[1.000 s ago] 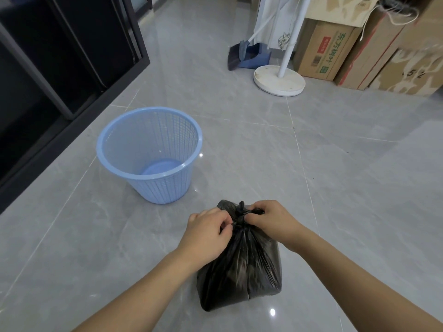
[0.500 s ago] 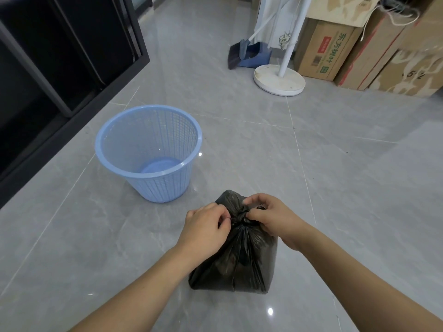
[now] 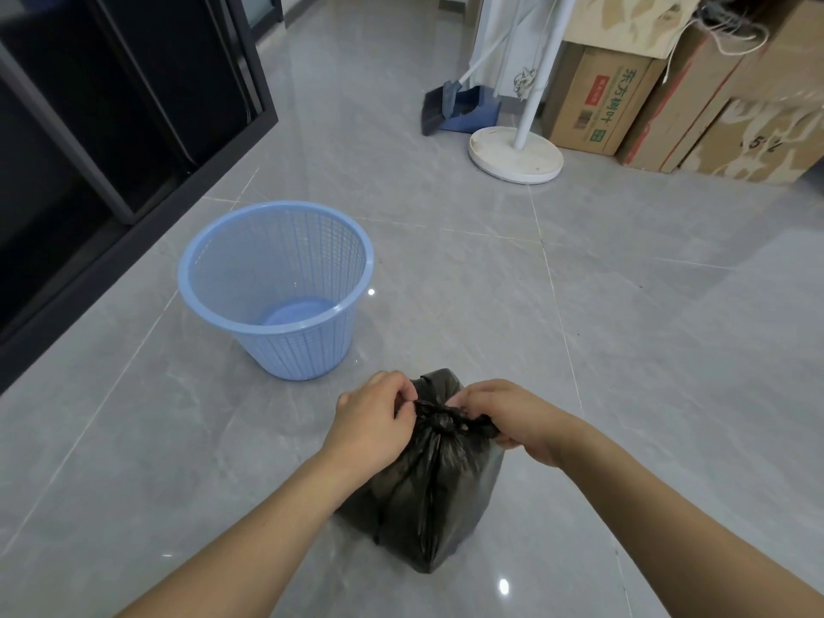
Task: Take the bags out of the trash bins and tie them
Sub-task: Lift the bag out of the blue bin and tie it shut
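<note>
A full black trash bag (image 3: 428, 497) stands on the grey tiled floor in front of me, its neck gathered into a knot at the top. My left hand (image 3: 372, 419) pinches the bag's neck from the left side of the knot. My right hand (image 3: 512, 419) grips a twisted end of the bag on the right side. A light blue mesh trash bin (image 3: 276, 287) stands upright to the upper left of the bag, with no bag in it and its bottom visible.
A dark glass-fronted cabinet (image 3: 111, 127) runs along the left. At the back stand a white pole on a round base (image 3: 515, 156), a blue dustpan with a broom (image 3: 455, 107) and several cardboard boxes (image 3: 691, 109).
The bag has been set down and turned slightly. Both hands have pulled apart at the knot, drawing the ends out sideways.
</note>
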`<state>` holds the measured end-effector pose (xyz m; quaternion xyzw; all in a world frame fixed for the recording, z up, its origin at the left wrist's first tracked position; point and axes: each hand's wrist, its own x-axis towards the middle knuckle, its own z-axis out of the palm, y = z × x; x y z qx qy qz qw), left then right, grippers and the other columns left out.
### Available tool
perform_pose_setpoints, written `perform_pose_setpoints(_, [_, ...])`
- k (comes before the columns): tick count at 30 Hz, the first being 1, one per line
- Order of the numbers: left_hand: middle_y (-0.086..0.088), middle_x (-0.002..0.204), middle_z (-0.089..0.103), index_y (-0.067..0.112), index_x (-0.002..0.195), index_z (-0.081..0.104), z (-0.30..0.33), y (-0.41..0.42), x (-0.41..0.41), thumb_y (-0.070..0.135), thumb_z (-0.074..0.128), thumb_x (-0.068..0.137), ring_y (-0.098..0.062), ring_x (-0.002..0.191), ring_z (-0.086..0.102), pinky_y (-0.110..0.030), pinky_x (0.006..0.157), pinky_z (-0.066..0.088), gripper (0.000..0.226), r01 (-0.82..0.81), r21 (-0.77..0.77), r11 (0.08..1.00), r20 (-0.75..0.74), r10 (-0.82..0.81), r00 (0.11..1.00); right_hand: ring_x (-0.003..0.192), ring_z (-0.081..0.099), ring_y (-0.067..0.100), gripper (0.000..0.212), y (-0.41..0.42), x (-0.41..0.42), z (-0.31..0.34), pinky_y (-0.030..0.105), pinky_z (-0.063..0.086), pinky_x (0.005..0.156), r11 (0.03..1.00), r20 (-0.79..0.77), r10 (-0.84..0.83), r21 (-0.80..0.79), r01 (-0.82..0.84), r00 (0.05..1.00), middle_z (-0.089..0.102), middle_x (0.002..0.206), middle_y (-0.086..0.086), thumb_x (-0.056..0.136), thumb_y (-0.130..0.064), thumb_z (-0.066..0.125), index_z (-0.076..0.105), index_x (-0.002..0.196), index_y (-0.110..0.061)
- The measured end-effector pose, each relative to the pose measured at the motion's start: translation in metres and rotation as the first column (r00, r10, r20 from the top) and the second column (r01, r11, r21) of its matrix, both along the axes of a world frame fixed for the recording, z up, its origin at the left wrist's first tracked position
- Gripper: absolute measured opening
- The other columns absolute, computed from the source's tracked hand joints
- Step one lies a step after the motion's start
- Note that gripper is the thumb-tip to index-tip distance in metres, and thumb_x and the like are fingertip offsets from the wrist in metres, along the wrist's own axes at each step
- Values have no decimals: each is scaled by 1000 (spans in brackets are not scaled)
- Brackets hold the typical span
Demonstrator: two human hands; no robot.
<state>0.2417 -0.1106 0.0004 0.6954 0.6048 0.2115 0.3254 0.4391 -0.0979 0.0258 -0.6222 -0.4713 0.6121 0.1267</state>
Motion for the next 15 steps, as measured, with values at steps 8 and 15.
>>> perform_pose_setpoints(8, [16, 89, 50, 34, 85, 50, -3, -22, 6, 60, 56, 70, 0, 86, 47, -30, 87, 38, 31, 67, 20, 998, 0, -67, 998, 55, 37, 15, 21, -1, 3, -9, 23, 28, 45, 997, 71, -48, 70, 43, 996, 50, 78, 8, 88, -9, 52, 65, 100, -20])
perform_pose_setpoints(15, [11, 72, 54, 23, 68, 54, -9, -17, 17, 38, 60, 78, -7, 67, 51, -31, 72, 45, 19, 47, -105, 993, 90, -38, 995, 51, 37, 14, 27, 0, 2, -11, 24, 27, 43, 993, 66, -86, 88, 80, 994, 61, 74, 2, 87, -2, 47, 61, 104, -18])
